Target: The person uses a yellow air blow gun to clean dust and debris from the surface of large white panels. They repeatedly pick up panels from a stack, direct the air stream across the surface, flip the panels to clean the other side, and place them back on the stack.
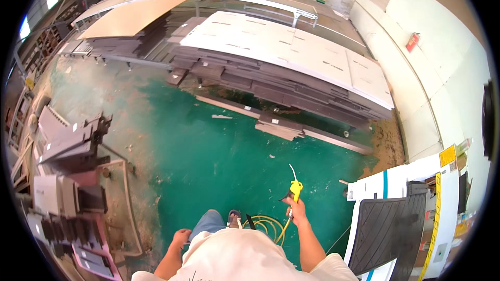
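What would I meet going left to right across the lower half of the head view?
Metal rail, left hand, foot, coiled yellow hose, right hand holding a yellow air gun, black mat.

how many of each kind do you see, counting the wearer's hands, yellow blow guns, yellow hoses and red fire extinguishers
Left hand and right hand: 2 hands
Yellow blow gun: 1
Yellow hose: 1
Red fire extinguisher: 1
Total: 5
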Available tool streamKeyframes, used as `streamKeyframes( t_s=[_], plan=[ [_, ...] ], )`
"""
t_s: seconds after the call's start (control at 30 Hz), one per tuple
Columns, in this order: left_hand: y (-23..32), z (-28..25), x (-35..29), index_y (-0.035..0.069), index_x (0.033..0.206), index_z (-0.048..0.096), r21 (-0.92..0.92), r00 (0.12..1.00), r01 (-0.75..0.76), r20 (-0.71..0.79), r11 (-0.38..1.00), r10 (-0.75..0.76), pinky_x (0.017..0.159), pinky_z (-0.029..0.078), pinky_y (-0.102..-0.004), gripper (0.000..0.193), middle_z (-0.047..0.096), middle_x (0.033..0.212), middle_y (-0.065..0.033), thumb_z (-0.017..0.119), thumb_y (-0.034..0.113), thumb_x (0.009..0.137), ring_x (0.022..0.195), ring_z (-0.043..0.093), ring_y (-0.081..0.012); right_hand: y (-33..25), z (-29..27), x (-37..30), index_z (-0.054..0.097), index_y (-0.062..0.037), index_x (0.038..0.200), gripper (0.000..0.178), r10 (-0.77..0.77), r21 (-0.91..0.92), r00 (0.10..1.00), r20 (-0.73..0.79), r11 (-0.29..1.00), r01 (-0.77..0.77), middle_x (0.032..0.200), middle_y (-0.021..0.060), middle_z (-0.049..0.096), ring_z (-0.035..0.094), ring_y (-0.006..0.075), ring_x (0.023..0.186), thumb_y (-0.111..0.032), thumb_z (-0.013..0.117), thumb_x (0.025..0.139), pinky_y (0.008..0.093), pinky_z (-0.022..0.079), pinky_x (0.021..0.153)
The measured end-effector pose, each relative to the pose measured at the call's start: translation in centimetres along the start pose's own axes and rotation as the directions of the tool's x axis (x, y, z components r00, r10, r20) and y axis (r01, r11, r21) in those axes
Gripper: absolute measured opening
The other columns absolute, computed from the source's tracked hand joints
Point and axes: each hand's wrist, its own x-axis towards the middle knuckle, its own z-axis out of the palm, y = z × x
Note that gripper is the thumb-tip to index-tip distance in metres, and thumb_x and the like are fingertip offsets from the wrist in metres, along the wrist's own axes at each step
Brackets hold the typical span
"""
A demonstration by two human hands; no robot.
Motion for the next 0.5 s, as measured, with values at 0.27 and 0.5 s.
streamKeyframes(
  t_s=[0.27, 0.5],
  plan=[
    [18.3, -1.6, 19.5, 0.003, 0.122, 0.064, 0.061, 0.987, 0.153, 0.037, 0.986, -0.155, 0.067, 0.059, -0.0453, 0.029, 0.071, 0.112, -0.0146, 0.059, 0.017, 0.098, 0.084, 0.072, -0.0308, -12.5, 4.3, 9.8, 0.048, -0.0176, 0.141, 0.040, -0.056, 0.656, 0.979, 0.194, 0.750, -0.087, 0.135, 0.0208, 0.063, 0.046, 0.0118, 0.048, -0.026, 0.052, 0.102, 0.0267, 0.037, 0.049],
    [40.9, 8.6, 37.4, 0.012, 0.068, 0.071, 0.834, 0.871, -0.446, 0.488, 0.323, -0.058, 0.048, 0.051, -0.0408, 0.018, 0.066, 0.062, -0.0103, 0.062, 0.015, 0.084, 0.052, 0.065, -0.0241, -20.9, 0.1, 14.2, 0.049, -0.0231, 0.141, 0.040, -0.120, 0.738, 0.978, -0.171, 0.642, 0.208, 0.132, 0.0195, 0.063, 0.042, 0.0115, 0.049, -0.046, 0.044, 0.108, 0.0250, 0.035, 0.047]
  ],
)
